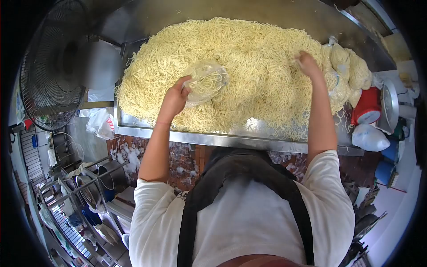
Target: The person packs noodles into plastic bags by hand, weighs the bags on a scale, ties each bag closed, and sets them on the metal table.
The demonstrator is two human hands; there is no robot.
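Note:
A large heap of pale yellow noodles (249, 66) covers most of the steel table. My left hand (176, 97) grips the edge of a clear plastic bag (205, 82) with some noodles inside, held over the left half of the heap. Above the heap's right side, my right hand (308, 65) has its fingers drawn together. Whether anything sits between those fingertips is too small and blurred to make out. Right of that hand, filled clear bags of noodles (359, 73) lie bunched against the heap.
The steel table's front rim (213, 139) runs just before my apron. A large fan (51, 66) stands at the left. On the right are a red container (368, 107), a round metal lid (389, 104) and a white plastic bag (370, 138). A metal rack (95, 178) stands lower left.

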